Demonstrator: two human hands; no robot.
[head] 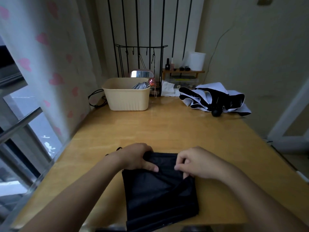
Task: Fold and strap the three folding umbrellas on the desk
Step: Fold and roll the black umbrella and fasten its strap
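Black umbrella (160, 193) lies flat, canopy loosely creased.

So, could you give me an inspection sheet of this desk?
Surface: light wooden desk, glossy.
Job's things: black fabric folding umbrella at near edge; crumpled white-and-black umbrella far right, loose; silver-grey pink-handled bundle in beige ribbed plastic basket, perhaps an umbrella.
Clutter: pink-framed mirror, white paper roll.
Hands: left hand grips black umbrella's far end; right hand pinches its fabric.
Cables: black cable left of basket.
Surroundings: heart-patterned curtain, window on left.
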